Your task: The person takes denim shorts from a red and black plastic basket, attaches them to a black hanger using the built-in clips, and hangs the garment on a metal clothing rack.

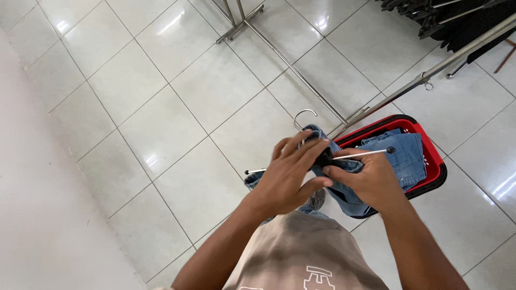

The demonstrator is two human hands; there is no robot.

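Note:
My left hand (290, 177) and my right hand (365, 180) both grip a pair of blue jeans (344, 196) together with a metal clip hanger (359, 156). The hanger's hook (302, 115) sticks up above my fingers, and its thin bar runs left and right past both hands. My left fingers lie over the top of the denim at the hanger's middle; my right hand pinches the cloth just to the right. Part of the jeans hangs down below my hands.
A red shopping basket (432, 156) with folded blue denim (408, 153) stands on the white tiled floor at the right. A chrome clothes rack (301, 75) crosses the floor behind, with dark garments (457, 19) hanging at the top right. A pale wall runs along the left.

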